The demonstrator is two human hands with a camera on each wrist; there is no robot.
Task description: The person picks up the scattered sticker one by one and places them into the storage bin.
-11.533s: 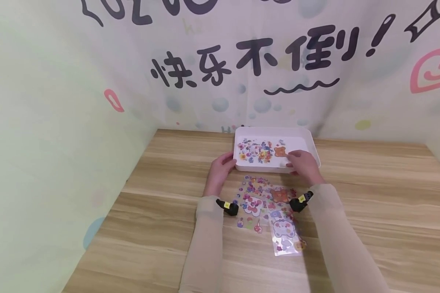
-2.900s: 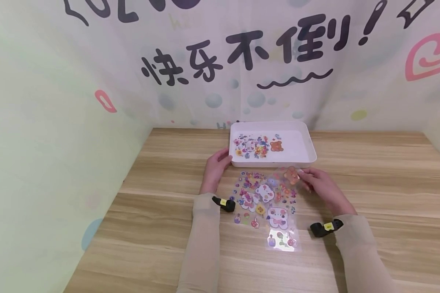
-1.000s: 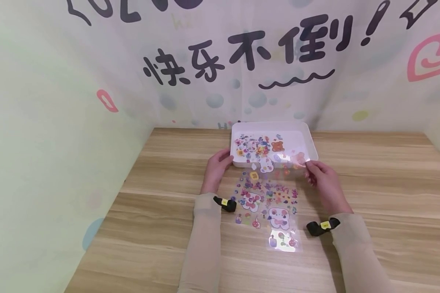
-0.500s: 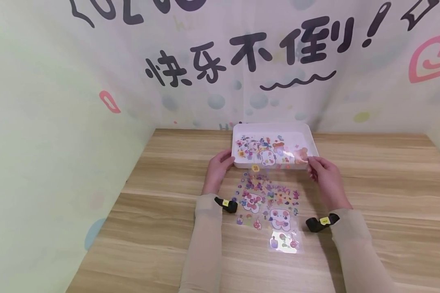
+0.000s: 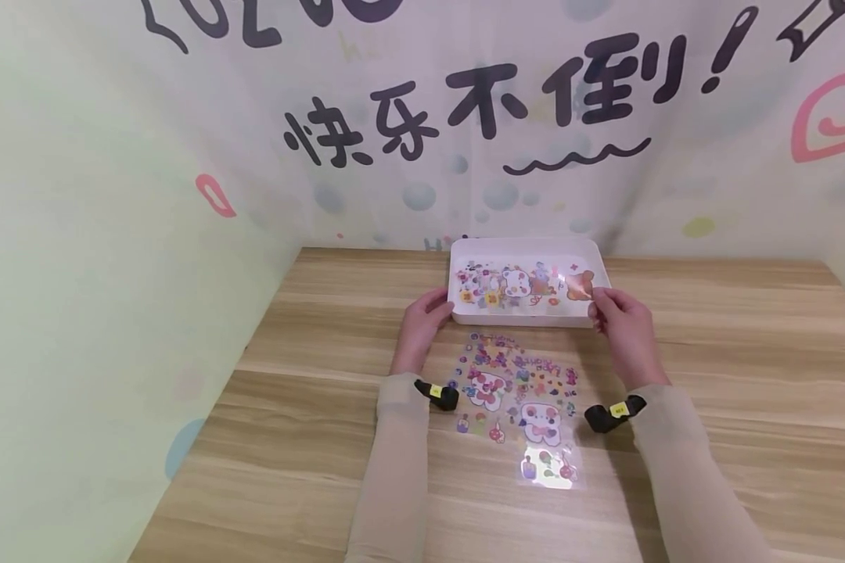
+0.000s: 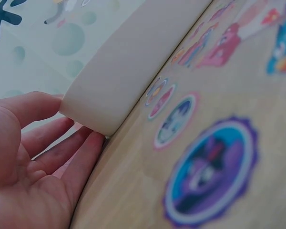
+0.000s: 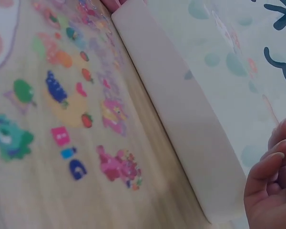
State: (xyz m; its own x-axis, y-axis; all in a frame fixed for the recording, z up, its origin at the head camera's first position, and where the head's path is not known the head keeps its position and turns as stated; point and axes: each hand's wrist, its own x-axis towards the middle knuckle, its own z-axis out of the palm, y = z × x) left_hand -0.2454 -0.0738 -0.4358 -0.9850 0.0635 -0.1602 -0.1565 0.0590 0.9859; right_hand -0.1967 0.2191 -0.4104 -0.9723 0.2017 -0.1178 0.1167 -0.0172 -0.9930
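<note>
My right hand [image 5: 627,332] pinches the right edge of a clear sticker sheet [image 5: 580,286] with a brown bear and a white animal face on it. That sheet is over the white tray [image 5: 528,320], above other stickers inside; whether it touches them I cannot tell. In the right wrist view, the curled fingers of the right hand [image 7: 271,186] hold the sheet's thin edge near the tray wall [image 7: 181,119]. My left hand [image 5: 420,328] holds the tray's front left corner; in the left wrist view, the fingers of the left hand [image 6: 47,157] and thumb meet around that corner [image 6: 100,109].
Two overlapping clear sticker sheets lie on the wooden table in front of the tray, a left one [image 5: 488,391] and a right one [image 5: 541,423] that shines with glare. A printed cloth backdrop [image 5: 479,180] hangs right behind the tray.
Earlier the right hand was in the tray, then lifted a bear sheet from the sheets on the table. It has carried that sheet forward over the tray. The left hand stays at the corner.
</note>
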